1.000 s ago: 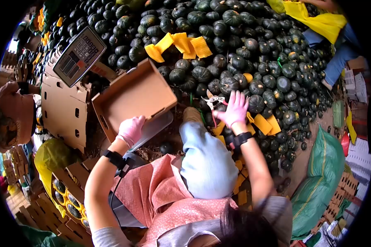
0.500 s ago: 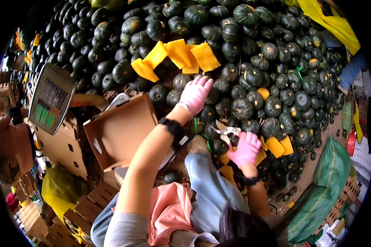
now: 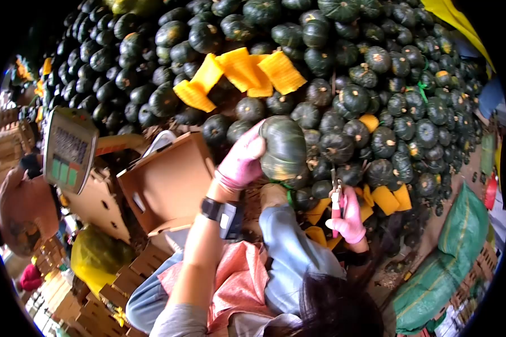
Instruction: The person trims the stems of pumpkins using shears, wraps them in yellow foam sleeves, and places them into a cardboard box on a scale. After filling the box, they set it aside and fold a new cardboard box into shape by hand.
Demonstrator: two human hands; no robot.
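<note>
Left hand [image 3: 243, 160] clamped on a squash [image 3: 284, 147] over the pile [image 3: 376, 67], right hand [image 3: 349, 216] closed on shears [image 3: 336, 195]; trimming probably needs the stem turned bladeward.

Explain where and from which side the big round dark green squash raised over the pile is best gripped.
Cup the big round dark green squash by its broad curved flank, coming from underneath and the person's left with a spread palm, as the pink-gloved left hand does. It looks too wide and rounded for a fingertip pinch.
</note>
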